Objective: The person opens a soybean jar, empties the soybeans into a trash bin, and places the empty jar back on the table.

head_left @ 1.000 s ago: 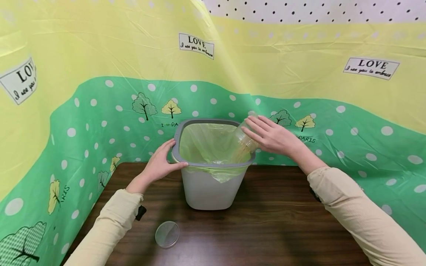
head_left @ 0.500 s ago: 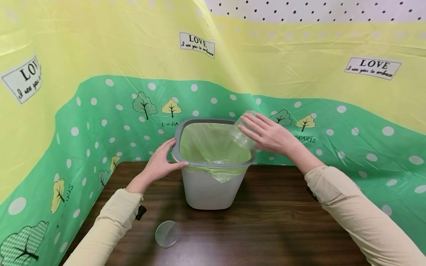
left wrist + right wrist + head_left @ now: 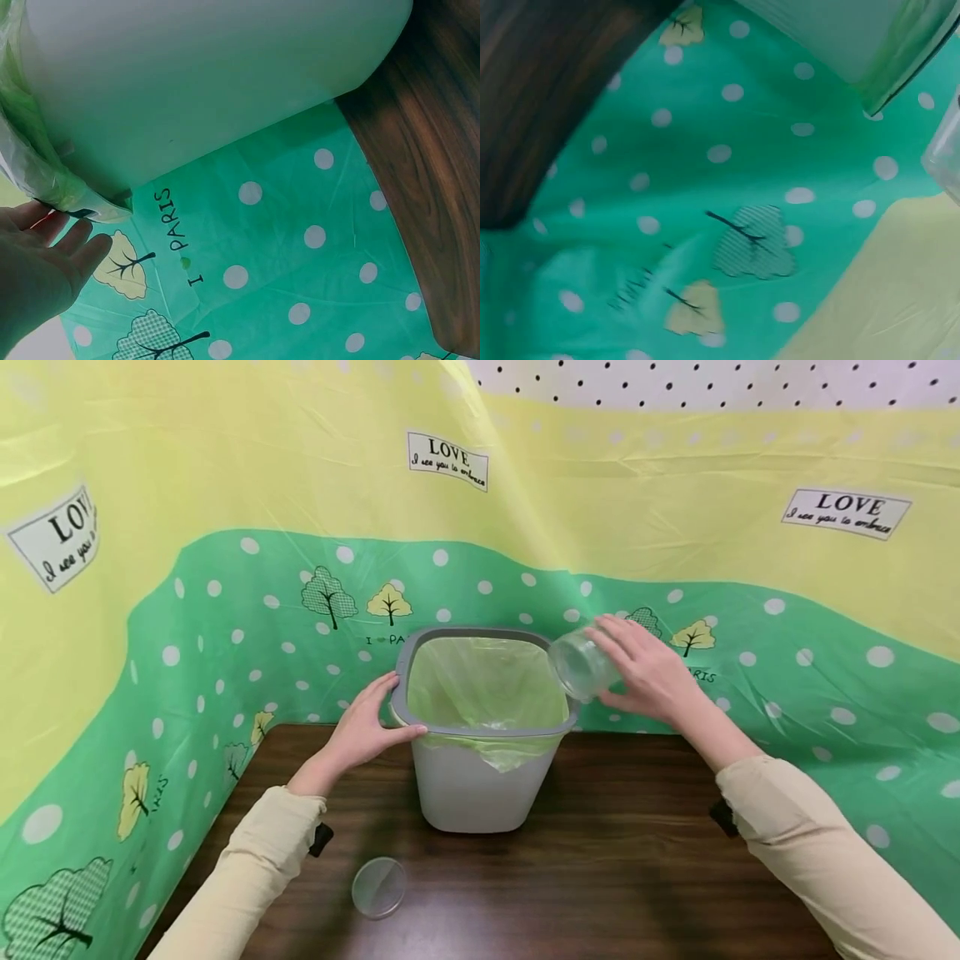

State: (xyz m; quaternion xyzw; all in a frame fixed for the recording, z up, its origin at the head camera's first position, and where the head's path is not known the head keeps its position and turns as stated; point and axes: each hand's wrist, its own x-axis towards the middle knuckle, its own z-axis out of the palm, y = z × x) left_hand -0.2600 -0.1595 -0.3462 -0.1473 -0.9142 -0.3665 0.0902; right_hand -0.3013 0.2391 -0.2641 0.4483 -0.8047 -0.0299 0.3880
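Note:
A grey trash can (image 3: 480, 785) with a grey rim and a pale green liner bag (image 3: 480, 681) stands on the table. At its left corner my left hand (image 3: 360, 727) holds the rim, thumb on the front edge and fingers along the side. My right hand (image 3: 648, 668) grips a clear jar (image 3: 581, 667) tilted at the can's right rim, its mouth turned left and nothing visible inside. In the right wrist view only an edge of the jar (image 3: 945, 157) shows, and the hand is out of frame. The left wrist view shows fingertips (image 3: 94, 251) by the bagged rim.
A round clear lid (image 3: 378, 887) lies on the dark wooden table (image 3: 615, 860), in front of the can and to the left. Behind the table hangs a green and yellow printed curtain (image 3: 300, 652), close to the can's back.
One second ago the jar was tipped over the bag with thin yellowish pieces at its mouth. Now it has moved right and is less steeply tipped. The left hand stays on the rim.

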